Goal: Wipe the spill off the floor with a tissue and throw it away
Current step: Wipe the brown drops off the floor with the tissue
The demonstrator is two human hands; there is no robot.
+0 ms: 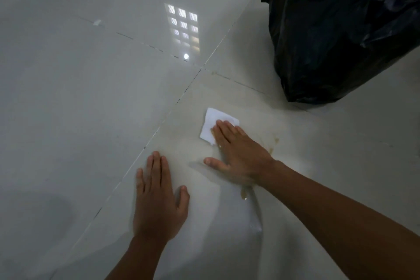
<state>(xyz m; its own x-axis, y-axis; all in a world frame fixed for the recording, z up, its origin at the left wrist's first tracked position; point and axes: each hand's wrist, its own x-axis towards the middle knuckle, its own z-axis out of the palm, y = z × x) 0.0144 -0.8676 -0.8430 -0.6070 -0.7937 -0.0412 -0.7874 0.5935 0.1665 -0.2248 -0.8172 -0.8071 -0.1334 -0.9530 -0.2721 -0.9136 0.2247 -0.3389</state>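
A white folded tissue lies flat on the pale tiled floor. My right hand presses its fingertips on the tissue's near right part, fingers stretched out flat. A thin brownish spill shows as smears and drops to the right of that hand, and a yellowish puddle sits under the wrist. My left hand rests palm down on the floor to the left, fingers together, holding nothing.
A bin lined with a black plastic bag stands at the upper right, close behind the spill. Dark grout lines cross the glossy tiles. A window reflection glares on the floor farther away.
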